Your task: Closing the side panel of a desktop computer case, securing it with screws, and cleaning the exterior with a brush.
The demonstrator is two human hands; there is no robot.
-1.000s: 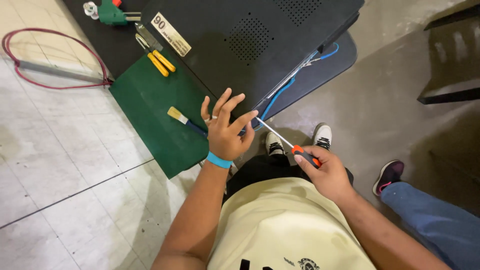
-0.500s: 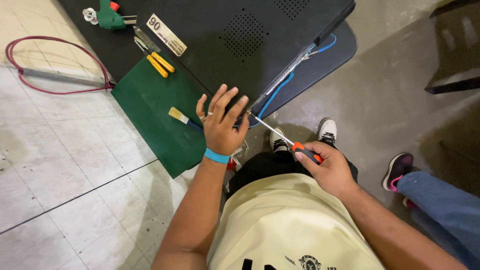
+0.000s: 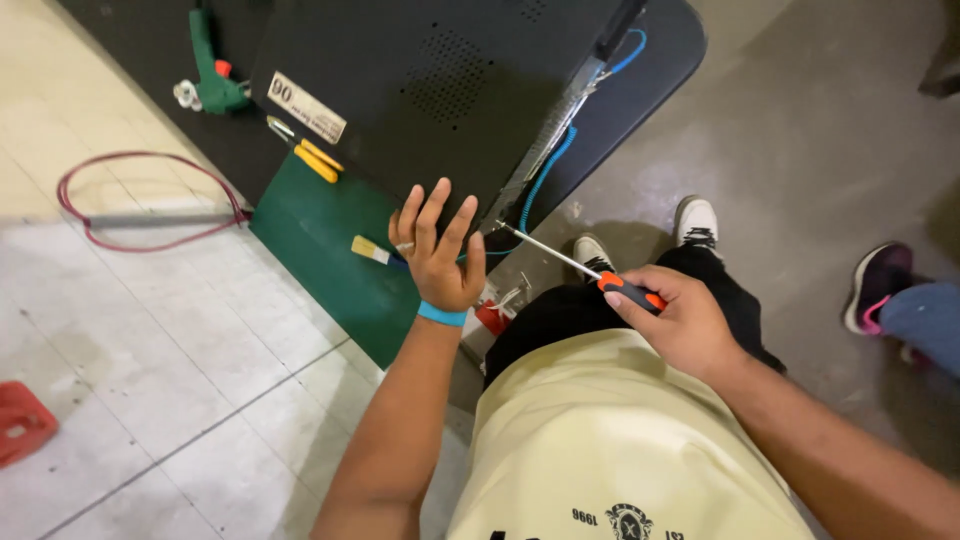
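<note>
Two bare hands work at the near corner of a flat black perforated metal panel (image 3: pixel 440 80) lying on the floor.

The left hand (image 3: pixel 440 262), with a blue wristband, rests flat on the panel's near edge, its fingers spread apart and clamped on nothing. The right hand (image 3: pixel 678 322) has its fingers closed around the orange-and-black handle of a long-shafted screwdriver (image 3: pixel 575 264), whose thin steel shaft slants up and left to the panel's corner, just beside the left hand's thumb. A blue cable (image 3: pixel 545 175) runs along the panel's right edge. A green cutting mat (image 3: pixel 320 250) lies under the panel's left side, with a small yellow-handled brush (image 3: pixel 370 251) on it near the left hand and yellow-handled pliers (image 3: pixel 310 157) farther up. A red cord loop (image 3: pixel 150 205) lies on the pale tiles, well apart.
</note>
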